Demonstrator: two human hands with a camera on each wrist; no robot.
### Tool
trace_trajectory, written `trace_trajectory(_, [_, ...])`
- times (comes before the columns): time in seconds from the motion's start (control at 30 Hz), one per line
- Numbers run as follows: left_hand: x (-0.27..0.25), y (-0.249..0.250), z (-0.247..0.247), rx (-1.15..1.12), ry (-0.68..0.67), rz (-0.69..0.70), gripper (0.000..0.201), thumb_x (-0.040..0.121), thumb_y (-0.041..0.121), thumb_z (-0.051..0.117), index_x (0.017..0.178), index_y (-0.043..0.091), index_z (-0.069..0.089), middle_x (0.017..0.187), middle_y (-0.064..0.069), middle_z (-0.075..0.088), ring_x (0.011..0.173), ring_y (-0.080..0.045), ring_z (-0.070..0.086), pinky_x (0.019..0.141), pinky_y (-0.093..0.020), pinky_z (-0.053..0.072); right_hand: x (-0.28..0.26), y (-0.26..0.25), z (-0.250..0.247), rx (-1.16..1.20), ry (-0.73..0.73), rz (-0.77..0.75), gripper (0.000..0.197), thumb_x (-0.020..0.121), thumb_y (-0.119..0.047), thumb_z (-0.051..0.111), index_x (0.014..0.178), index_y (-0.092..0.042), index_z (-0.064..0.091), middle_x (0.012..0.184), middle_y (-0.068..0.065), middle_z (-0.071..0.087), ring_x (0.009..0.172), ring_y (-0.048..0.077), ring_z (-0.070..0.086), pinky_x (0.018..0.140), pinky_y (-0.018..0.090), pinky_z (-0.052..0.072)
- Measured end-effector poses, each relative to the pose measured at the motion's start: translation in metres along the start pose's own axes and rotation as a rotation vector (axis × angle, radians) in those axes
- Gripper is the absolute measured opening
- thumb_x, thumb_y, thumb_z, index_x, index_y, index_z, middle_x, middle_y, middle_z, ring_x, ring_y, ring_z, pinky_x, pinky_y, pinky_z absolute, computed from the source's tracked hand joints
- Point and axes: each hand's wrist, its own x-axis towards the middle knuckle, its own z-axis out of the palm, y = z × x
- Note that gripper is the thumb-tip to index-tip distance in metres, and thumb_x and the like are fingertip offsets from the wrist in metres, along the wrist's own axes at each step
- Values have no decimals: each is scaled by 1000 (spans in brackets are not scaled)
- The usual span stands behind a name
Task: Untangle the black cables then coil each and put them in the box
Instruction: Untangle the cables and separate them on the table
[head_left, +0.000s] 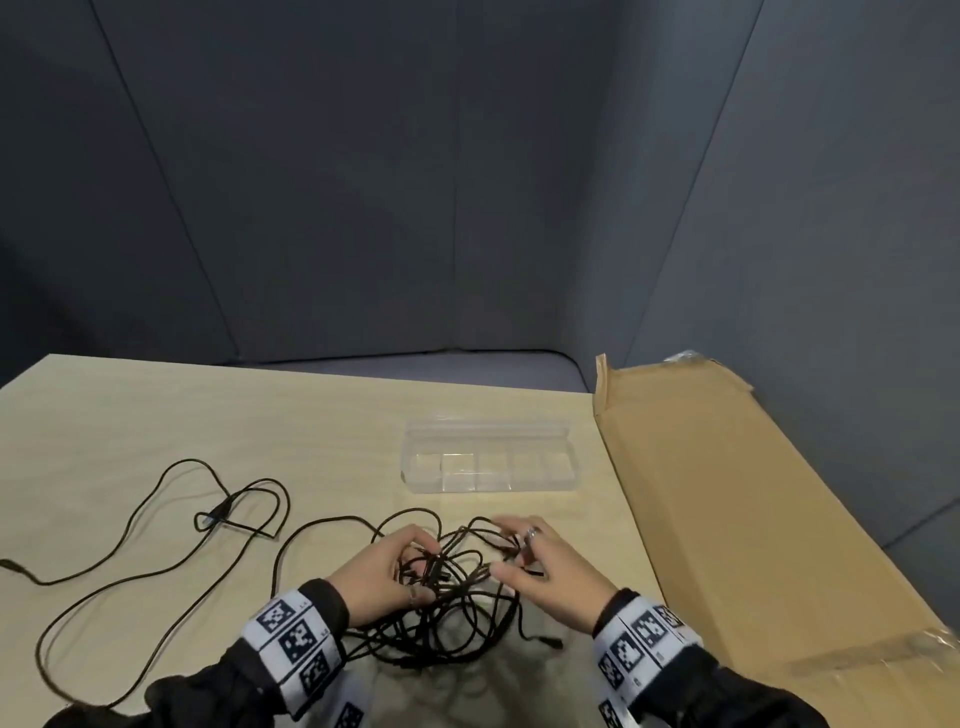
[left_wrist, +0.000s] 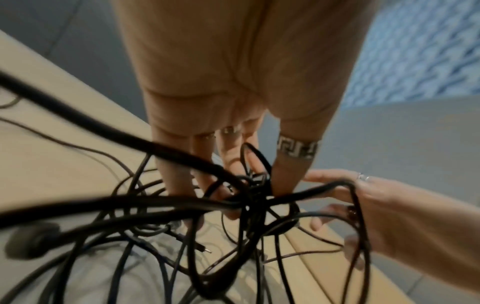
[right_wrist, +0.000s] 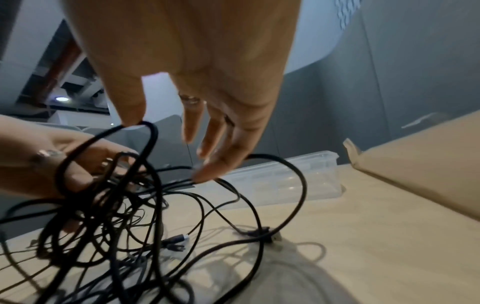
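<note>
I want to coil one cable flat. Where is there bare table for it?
Bare table lies behind the loose cable, left of the clear box. It is crowded near the tangle, where the left hand and right hand work.

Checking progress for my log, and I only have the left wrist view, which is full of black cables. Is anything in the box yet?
Observer: No. In the head view the clear box sits open beyond the tangle, and its compartments look empty.
Reviewer: Is any cable coiled?
Observer: None. Loose loops trail left across the table.
Reviewer: What's on the right?
Observer: A flat cardboard box, lying to the right of the clear box.
</note>
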Motion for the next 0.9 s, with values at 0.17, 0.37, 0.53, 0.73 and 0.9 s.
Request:
trace_trajectory(0.17, [-11, 6, -9, -85, 77, 80, 39, 74, -14, 65, 104, 9, 55, 86, 6, 54, 67, 8, 54, 69, -9, 43, 29, -9, -2, 109, 3, 80, 61, 92, -50, 43, 146, -32, 21, 135, -1, 38, 95, 8, 57, 87, 18, 43])
trace_trajectory(0.37, [-23, 13, -25, -79, 96, 142, 43, 75, -11, 65, 101, 23, 59, 88, 12, 62, 67, -4, 47, 67, -12, 40, 47, -16, -23, -258, 88, -20, 18, 89, -35, 58, 91, -18, 64, 105, 1, 59, 99, 13, 49, 90, 28, 40])
trace_trajectory(0.53, [-25, 17, -53, -32, 176, 163, 38, 82, -5, 62, 106, 24, 59, 84, 8, 55, 57, 1, 40, 61, -9, 38, 36, -28, -73, 140, -88, 23, 20, 87, -24, 64, 70, -19, 54, 50, -6, 42, 41, 5, 40, 45, 20, 38])
trace_trajectory(0.73, [-25, 11, -80, 24, 218, 152, 44, 86, -8, 54, 108, 29, 61, 103, -2, 60, 78, -20, 54, 75, -13, 44, 20, -1, -107, -384, -97, 181, 43, 82, -47, 64, 57, -21, 41, 57, -6, 41, 52, 10, 37, 52, 24, 31])
trace_trajectory(0.9, [-30, -11, -99, 30, 299, 146, 57, 84, -10, 55, 100, 45, 59, 101, 9, 67, 92, -39, 56, 87, -35, 48, -3, 40, -133, -136, 269, 321, 45, 76, -47, 69, 63, -14, 41, 59, 2, 46, 58, 18, 46, 57, 30, 42])
